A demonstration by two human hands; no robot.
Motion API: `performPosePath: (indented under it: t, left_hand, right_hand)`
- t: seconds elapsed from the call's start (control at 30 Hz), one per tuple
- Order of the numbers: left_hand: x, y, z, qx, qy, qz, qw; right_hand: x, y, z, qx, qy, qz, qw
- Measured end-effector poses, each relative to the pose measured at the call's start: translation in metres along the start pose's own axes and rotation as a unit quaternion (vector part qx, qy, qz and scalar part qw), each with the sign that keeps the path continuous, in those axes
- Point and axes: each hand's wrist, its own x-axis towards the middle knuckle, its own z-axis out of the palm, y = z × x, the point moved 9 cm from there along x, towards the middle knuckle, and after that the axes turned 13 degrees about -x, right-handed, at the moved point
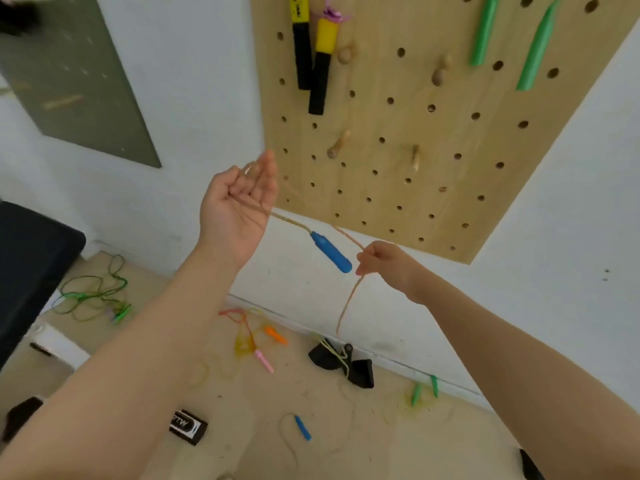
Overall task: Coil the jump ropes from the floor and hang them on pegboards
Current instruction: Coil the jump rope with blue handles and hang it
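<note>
A tan jump rope (348, 299) with blue handles is being coiled in front of the wooden pegboard (433, 188). My left hand (239, 206) is raised palm up with straight fingers, and the rope lies looped over it. One blue handle (330, 252) hangs from that loop. My right hand (384, 263) pinches the rope lower down, right of the handle. The rope runs from there down to the floor, where its other blue handle (302, 427) lies. A yellow-and-black rope (313, 60) and a green-handled rope (535, 46) hang on the board.
On the floor lie a green rope (91, 292), an orange-and-pink rope (258, 337), a rope with black handles (346, 363) and one with green handles (424, 393). A dark seat (31, 265) stands at left. Bare wooden pegs (337, 145) stick out of the board.
</note>
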Motion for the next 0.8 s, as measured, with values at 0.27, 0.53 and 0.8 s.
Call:
performPosePath:
  t: [0.27, 0.53, 0.8]
  left_hand:
    - [0.022, 0.075, -0.071, 0.305, 0.032, 0.007, 0.952]
    - [0.055, 0.109, -0.074, 0.356, -0.053, -0.065, 0.931]
    - [0.103, 0.16, -0.112, 0.301, -0.018, -0.055, 0.952]
  right_hand:
    - [0.048, -0.1, 0.033, 0.122, 0.113, -0.019, 0.986]
    - [0.096, -0.157, 0.124, -0.446, -0.051, -0.071, 0.891]
    - [0.12, -0.093, 0.113, -0.531, -0.007, 0.144, 0.835]
